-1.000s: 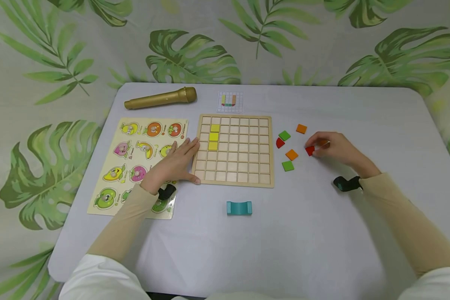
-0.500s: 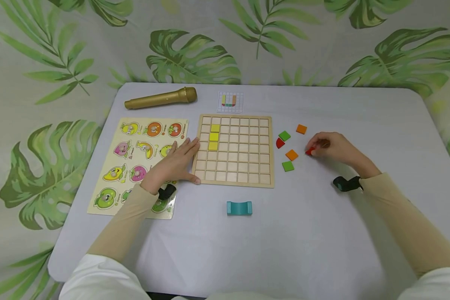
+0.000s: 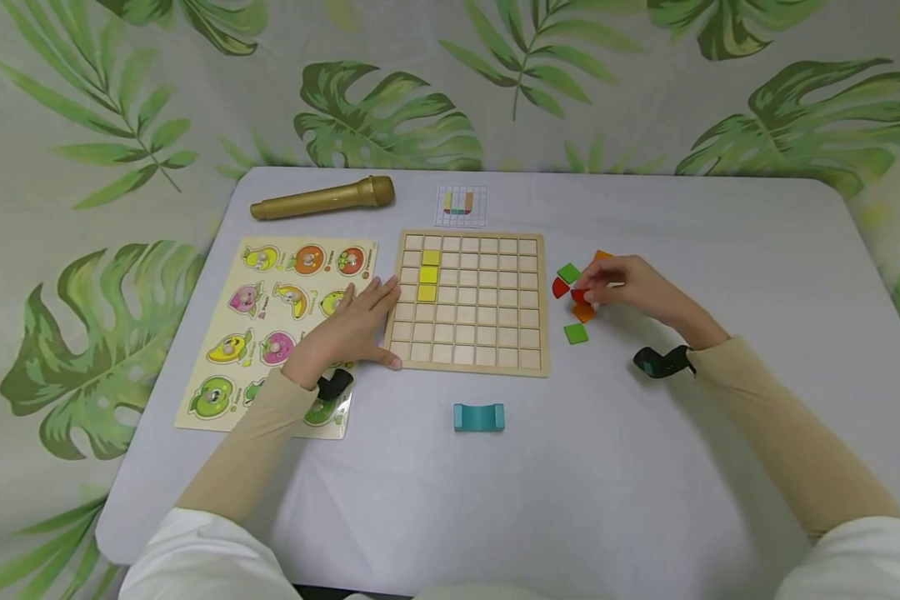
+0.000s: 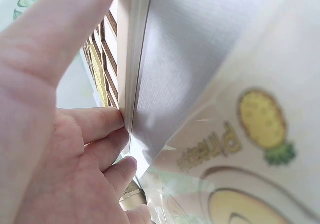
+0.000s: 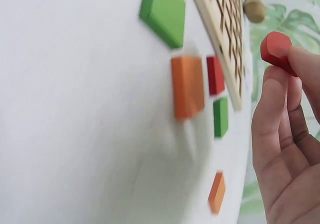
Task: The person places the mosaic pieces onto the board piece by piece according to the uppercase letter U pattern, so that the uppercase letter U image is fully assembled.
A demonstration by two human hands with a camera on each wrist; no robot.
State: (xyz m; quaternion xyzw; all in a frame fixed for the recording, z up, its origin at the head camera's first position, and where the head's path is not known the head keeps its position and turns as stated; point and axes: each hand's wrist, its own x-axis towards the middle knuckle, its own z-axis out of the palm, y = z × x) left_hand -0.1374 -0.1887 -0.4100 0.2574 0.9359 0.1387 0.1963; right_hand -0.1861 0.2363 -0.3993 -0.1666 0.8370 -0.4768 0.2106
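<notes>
My left hand [image 3: 348, 327] lies with straight fingers along the left edge of the wooden grid board [image 3: 471, 369], thumb and fingertips touching its frame. Several yellow square tiles [image 3: 428, 275] fill a short column in the board. To the board's right, my right hand [image 3: 633, 287] pinches a small red tile [image 5: 276, 49] with one rounded side between thumb and fingers, held up off the table. Under and around it lie a red quarter-round tile [image 3: 560, 287], green tiles [image 3: 576, 333] and orange tiles [image 5: 187, 88]; the hand partly covers the far orange one in the head view.
A fruit puzzle board [image 3: 270, 287] lies beneath the left forearm. Behind the grid board is a small pattern card [image 3: 461, 196] showing a coloured U shape. A gold microphone [image 3: 322, 198] lies at the back left, and a teal curved block [image 3: 478, 417] in front.
My right hand has lifted the red tile and carried it left, over the loose tiles towards the grid board. My left hand stays in place at the board's edge.
</notes>
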